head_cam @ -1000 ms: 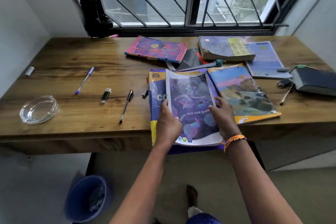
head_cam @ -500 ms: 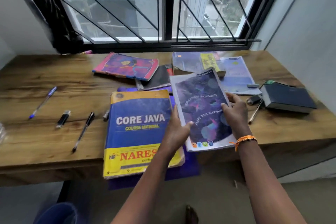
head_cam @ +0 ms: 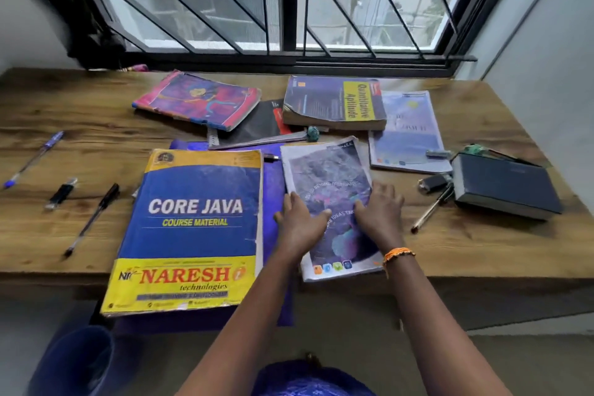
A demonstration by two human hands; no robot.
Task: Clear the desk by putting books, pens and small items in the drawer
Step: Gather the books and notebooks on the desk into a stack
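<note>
Basically, left hand (head_cam: 300,225) and right hand (head_cam: 379,214) lay flat, fingers straight, on the thin notebook (head_cam: 331,199) at the desk (head_cam: 96,112) front edge. Light, floppy; grip the spine edge.

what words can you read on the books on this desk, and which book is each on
"CORE JAVA", "COURSE MATERIAL", "NARESH technologies": big blue and yellow book.
"Quantitative Aptitude": yellow band on thick dark book by the window.
"IDEAS": partly legible on purple-patterned notebook under both hands; rest blurred.
Pale blue booklet, pink book: unreadable.
</note>
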